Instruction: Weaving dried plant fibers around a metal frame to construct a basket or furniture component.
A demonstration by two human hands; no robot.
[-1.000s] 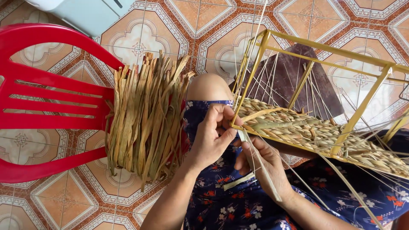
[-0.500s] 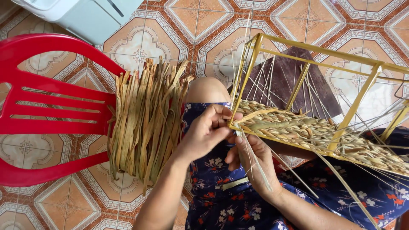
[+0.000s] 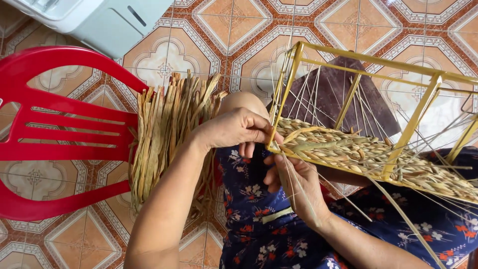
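Two hands meet at the near corner of a yellow frame (image 3: 348,52) that rests tilted across the person's lap. The left hand (image 3: 234,130) is closed, fingertips pinched on a flat strand (image 3: 311,144) right where it bends round the corner post. The right hand (image 3: 294,182) sits just below, palm up, fingers curled loosely about thin pale strings (image 3: 294,192) that run down across it; whether it grips them tight I cannot tell. The hands are nearly touching.

A woven band (image 3: 378,162) of dried plant strips already runs along the lower rail of the frame, from the corner at the hands out toward the right edge of view, several rows deep. Above it the upright strings stand bare up to the top rail, so by my judgement only the bottom part is woven and most of the height is left.

To the left, a bundle (image 3: 167,134) of loose dried strips hangs over the seat edge of a red chair (image 3: 55,134), close to the left forearm. A dark cloth (image 3: 338,94) lies on the patterned tile floor (image 3: 239,35) under the frame. A pale box (image 3: 99,20) stands at the top left.
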